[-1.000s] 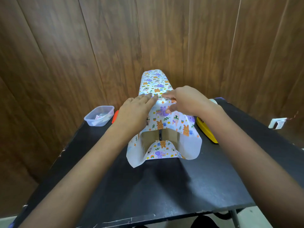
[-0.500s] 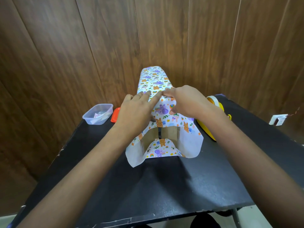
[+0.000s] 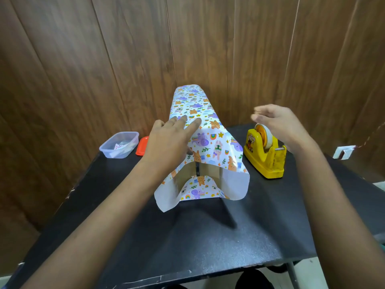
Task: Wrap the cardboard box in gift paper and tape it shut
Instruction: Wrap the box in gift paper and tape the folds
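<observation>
A long cardboard box (image 3: pixel 208 171) lies on the black table (image 3: pixel 208 236), end toward me, its brown end showing inside an open tube of gift paper (image 3: pixel 208 142) printed with cartoon animals. The paper's near flaps stand loose beyond the box end. My left hand (image 3: pixel 168 142) presses flat on top of the paper with straight fingers. My right hand (image 3: pixel 277 122) hovers in the air, fingers relaxed and holding nothing, just above a yellow tape dispenser (image 3: pixel 264 155) with a roll of tape in it, right of the box.
A clear plastic tub (image 3: pixel 119 144) and its red lid (image 3: pixel 142 146) sit at the table's back left. Wooden wall panels rise close behind the box. A white wall socket (image 3: pixel 343 152) is at the far right. The table's near edge runs below my forearms.
My right hand has lifted off the paper's top seam and swung right to above the tape dispenser. My left hand stays pressing on the paper. The view shifted slightly.
</observation>
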Motion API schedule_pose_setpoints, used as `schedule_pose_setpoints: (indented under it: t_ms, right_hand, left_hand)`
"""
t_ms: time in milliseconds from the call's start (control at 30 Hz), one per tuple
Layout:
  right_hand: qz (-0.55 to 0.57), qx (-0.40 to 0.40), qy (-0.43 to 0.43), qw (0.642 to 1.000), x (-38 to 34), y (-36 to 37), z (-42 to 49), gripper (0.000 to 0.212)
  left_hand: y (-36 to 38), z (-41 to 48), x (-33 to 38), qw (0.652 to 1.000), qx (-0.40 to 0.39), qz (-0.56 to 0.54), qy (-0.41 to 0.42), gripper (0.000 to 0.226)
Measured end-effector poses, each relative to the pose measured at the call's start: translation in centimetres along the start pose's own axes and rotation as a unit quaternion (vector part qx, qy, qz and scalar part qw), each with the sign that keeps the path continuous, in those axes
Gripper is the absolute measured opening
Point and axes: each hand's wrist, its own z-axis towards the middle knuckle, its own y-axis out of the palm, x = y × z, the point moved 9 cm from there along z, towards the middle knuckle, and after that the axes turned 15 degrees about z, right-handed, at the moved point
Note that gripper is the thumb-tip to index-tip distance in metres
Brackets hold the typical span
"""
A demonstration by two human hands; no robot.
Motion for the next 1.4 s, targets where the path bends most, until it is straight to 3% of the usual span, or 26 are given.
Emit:
schedule_pose_setpoints:
  t_ms: [100,167,267,400,533,633,800,933,1067,1167,1300,1400]
  right_hand:
    - [-0.139,0.143,0.082,0.977,4.9,-5.4,-0.2,0.036]
    - [-0.133,0.149,0.158,0.967,8.3,-7.0,-0.6,0.042]
    - [-0.013,0.098,0.239,0.966,12.2,-6.5,-1.4,0.047]
    - [0.015,0.081,0.208,0.975,11.9,-5.3,-0.9,0.039]
    - [-0.014,0.061,0.230,0.971,11.3,-4.5,0.3,0.041]
    - [-0.023,0.095,0.237,0.967,10.9,-5.3,1.5,0.039]
    - [0.031,0.151,0.220,0.963,10.6,-6.2,1.6,0.039]
    - [0.062,0.129,0.274,0.951,12.7,-5.7,0.0,0.012]
    - [0.141,0.140,0.285,0.938,15.2,-5.0,-1.5,0.028]
    - [0.216,0.157,0.257,0.929,15.6,-4.7,-2.0,0.026]
    - [0.319,0.202,0.248,0.892,15.9,-3.6,-2.9,0.023]
    - [0.436,0.225,0.289,0.822,16.8,-1.8,-3.6,0.021]
  left_hand:
    - [0.1,0.0,0.0,1.000,-0.005,-0.007,-0.003,0.077]
    - [0.2,0.0,0.0,1.000,-0.003,-0.003,-0.002,0.077]
    - [0.1,-0.1,0.0,1.000,0.000,-0.010,0.002,0.078]
    - [0.2,-0.2,0.1,1.000,0.001,-0.009,0.011,0.083]
    - [0.2,-0.1,0.1,1.000,0.019,-0.008,0.009,0.084]
    - [-0.1,0.0,0.1,0.999,0.035,-0.011,0.005,0.087]
    - [0.1,0.1,0.0,0.999,0.038,-0.002,-0.002,0.086]
    - [-0.2,0.0,0.1,1.000,0.023,-0.017,-0.005,0.080]
    - [-0.1,-0.1,0.0,0.999,0.043,-0.006,0.002,0.085]
    - [0.1,-0.1,0.0,0.999,0.049,-0.005,0.006,0.086]
    - [0.0,-0.1,0.1,0.998,0.065,-0.009,0.003,0.086]
    - [-0.3,-0.2,0.1,0.997,0.071,-0.018,0.001,0.086]
